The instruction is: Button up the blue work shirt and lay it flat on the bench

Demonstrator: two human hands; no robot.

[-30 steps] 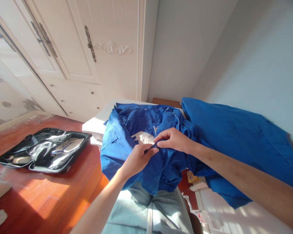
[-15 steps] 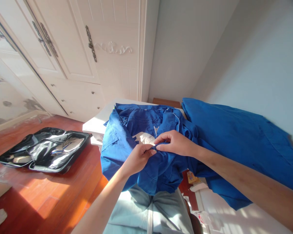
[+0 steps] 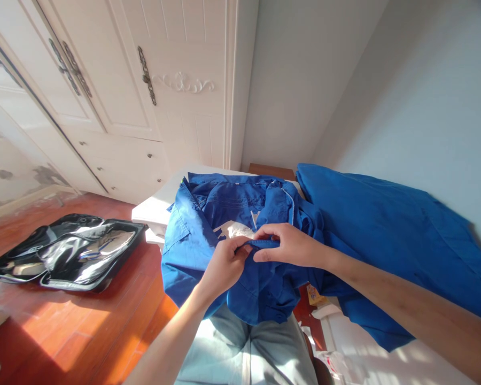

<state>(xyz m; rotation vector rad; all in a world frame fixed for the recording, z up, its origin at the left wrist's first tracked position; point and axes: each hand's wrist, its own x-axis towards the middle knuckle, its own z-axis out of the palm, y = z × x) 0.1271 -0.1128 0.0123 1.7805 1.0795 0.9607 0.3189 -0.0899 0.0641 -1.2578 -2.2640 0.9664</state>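
Observation:
A blue garment lies bunched over a white table and hangs over its front edge above my lap. My left hand pinches a folded edge of the cloth near the garment's middle. Just to the right, my right hand has its thumb and fingers apart around the same edge, the thumb below and the fingers above. Pale material shows in the garment's opening behind my hands. A larger blue cloth lies to the right, behind my right forearm.
An open black suitcase with things inside lies on the red wooden floor at the left. A white wardrobe stands behind the table. A clear plastic bag is at the lower right.
My right hand's thumb and fingers have spread from a pinch, and its thumb has moved lower. A stretch of the cloth edge now shows between my hands. The view has shifted slightly.

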